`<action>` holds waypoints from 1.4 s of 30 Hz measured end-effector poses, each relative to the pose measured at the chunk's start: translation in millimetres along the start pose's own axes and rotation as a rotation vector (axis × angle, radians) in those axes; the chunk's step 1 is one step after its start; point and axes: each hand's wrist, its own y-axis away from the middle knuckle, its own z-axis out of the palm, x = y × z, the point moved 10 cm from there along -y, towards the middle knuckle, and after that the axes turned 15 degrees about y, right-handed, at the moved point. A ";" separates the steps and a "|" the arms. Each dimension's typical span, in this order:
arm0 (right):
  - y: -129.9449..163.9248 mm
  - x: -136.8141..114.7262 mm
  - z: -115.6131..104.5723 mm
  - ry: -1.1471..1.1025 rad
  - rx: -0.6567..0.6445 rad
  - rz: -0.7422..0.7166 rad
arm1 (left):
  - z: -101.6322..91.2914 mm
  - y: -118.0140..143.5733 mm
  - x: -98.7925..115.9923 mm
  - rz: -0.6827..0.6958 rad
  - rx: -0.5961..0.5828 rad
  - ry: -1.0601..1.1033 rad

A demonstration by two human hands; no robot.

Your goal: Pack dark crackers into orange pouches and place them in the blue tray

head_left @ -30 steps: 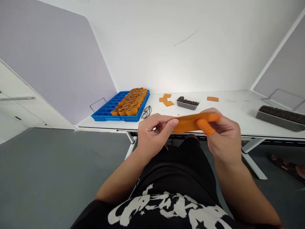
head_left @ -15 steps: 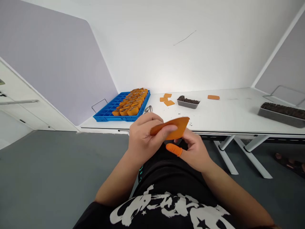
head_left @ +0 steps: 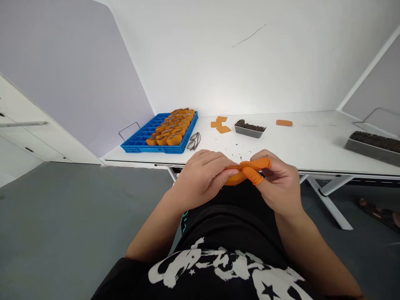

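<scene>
Between my two hands, in front of the table's near edge, is a thin orange leather-like piece (head_left: 235,179), seen nearly edge-on. My left hand (head_left: 204,177) is closed on its left side, thumb below and fingers above. My right hand (head_left: 278,181) pinches its right edge between thumb and forefinger, both covered by orange finger cots (head_left: 252,175). The underside of the piece and some of my fingertips are hidden.
On the white table (head_left: 300,146) stand a blue divided tray (head_left: 137,141) partly filled with orange pieces, eyeglasses (head_left: 194,141), loose orange pieces (head_left: 223,129), a grey bin of dark strips (head_left: 250,131), another orange piece (head_left: 284,123) and a larger bin (head_left: 371,150) at right.
My right hand has risen and now pinches the orange piece's right edge with both cot-covered fingers. The piece has tipped to nearly edge-on. The view has shifted slightly.
</scene>
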 end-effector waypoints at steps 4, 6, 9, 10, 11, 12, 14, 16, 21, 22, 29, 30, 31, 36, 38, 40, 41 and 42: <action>-0.5 -7.1 5.1 0.066 -0.075 -0.044 | -12.7 5.5 -5.8 0.137 0.145 0.006; -1.5 -8.2 11.4 0.086 -0.124 -0.057 | -13.0 9.2 -5.2 0.239 0.158 -0.057; -0.9 -4.0 14.4 0.136 -0.086 -0.053 | -12.0 14.6 -6.5 0.305 0.183 -0.138; 0.2 -1.6 13.9 0.150 -0.051 -0.045 | -12.2 15.7 -8.6 0.286 0.198 -0.142; 1.7 0.9 13.4 0.159 -0.018 -0.034 | -11.5 16.6 -10.8 0.257 0.202 -0.129; 3.4 3.2 13.6 0.160 0.003 -0.023 | -8.8 17.0 -12.8 0.223 0.186 -0.099; 6.1 6.5 15.3 0.148 0.008 -0.002 | 1.8 17.1 -15.1 0.157 0.103 -0.011; 7.1 7.2 16.3 0.136 -0.016 0.014 | 15.6 16.7 -17.0 0.084 -0.003 0.071; 5.3 0.8 11.5 0.116 -0.033 0.001 | 38.8 13.4 -24.7 -0.058 -0.133 0.260; 5.0 -0.3 11.2 0.111 -0.027 -0.006 | 40.7 12.0 -26.4 -0.068 -0.123 0.295; 3.2 -6.6 11.7 0.086 0.040 -0.045 | 43.8 7.5 -26.7 0.066 0.069 0.361; 3.0 -7.9 10.7 0.098 0.050 -0.050 | 42.9 8.3 -27.2 0.071 0.103 0.362; 3.1 -9.2 9.5 0.115 0.059 -0.055 | 41.6 9.3 -27.6 0.072 0.136 0.361; 7.6 -11.4 6.7 0.225 0.084 -0.101 | 38.4 14.2 -33.9 -0.010 0.198 0.352; 9.6 -8.8 6.3 0.292 0.097 -0.098 | 38.7 15.4 -39.0 -0.077 0.188 0.333; 11.0 -5.5 5.7 0.364 0.115 -0.089 | 41.3 16.2 -45.2 -0.155 0.156 0.300; 11.5 -4.2 5.3 0.397 0.124 -0.091 | 43.1 16.7 -48.6 -0.194 0.137 0.282; 12.1 -3.4 4.8 0.427 0.135 -0.100 | 44.8 17.2 -51.8 -0.229 0.120 0.266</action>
